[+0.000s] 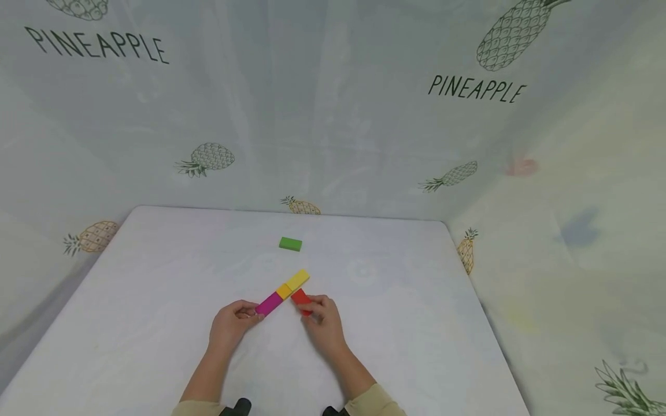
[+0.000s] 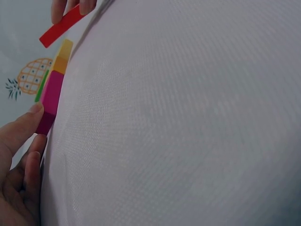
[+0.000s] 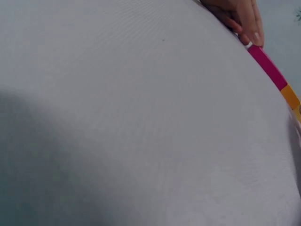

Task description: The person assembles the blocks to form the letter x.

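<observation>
My left hand [image 1: 229,328] pinches the lower left end of a magenta block [image 1: 269,304]. Against its other end sits an orange block [image 1: 284,290], followed by a yellow block [image 1: 299,279], all in one slanting row. In the left wrist view, the thumb of my left hand [image 2: 21,155] lies on the magenta block [image 2: 52,96]. A red block [image 1: 301,300] is held between the fingers of my right hand [image 1: 325,329], just right of the orange block; in the left wrist view it appears tilted, apart from the row. The right wrist view shows no right hand clearly.
A green block [image 1: 290,244] lies farther back on the white table [image 1: 406,300]. Behind the table's back edge hangs a curtain [image 1: 333,115] with pineapple prints, which also runs along the sides.
</observation>
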`<state>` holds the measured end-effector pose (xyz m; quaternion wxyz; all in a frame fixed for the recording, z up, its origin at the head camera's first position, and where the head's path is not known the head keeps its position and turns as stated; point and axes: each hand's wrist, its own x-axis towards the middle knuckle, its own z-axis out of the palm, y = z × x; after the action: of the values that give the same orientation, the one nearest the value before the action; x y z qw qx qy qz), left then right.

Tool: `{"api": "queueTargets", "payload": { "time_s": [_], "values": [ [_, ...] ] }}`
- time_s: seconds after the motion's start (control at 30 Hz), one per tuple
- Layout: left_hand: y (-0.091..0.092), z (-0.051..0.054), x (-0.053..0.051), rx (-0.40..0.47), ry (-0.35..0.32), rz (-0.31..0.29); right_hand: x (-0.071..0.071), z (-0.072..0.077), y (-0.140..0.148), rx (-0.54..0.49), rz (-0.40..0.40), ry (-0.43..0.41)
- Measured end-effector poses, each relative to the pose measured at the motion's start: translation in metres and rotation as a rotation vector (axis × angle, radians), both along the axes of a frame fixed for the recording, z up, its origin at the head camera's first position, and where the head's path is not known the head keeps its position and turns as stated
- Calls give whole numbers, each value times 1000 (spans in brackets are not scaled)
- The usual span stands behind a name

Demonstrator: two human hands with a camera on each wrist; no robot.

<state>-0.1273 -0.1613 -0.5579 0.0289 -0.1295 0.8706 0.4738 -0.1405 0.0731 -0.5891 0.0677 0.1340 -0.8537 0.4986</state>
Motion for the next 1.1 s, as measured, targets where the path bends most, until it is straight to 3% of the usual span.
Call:
{"api": "queueTargets", "payload": {
  "time_s": [0.17,0.67,1.1],
  "values": [
    [-1,1,2,10,-18,5,4,-2,-3,57,11,94],
    [1,2,0,8,-7,8,1,-3,-4,188,28,236],
    [0,4,1,13,-7,-3,1,0,-5,233,20,188]
  ]
}}
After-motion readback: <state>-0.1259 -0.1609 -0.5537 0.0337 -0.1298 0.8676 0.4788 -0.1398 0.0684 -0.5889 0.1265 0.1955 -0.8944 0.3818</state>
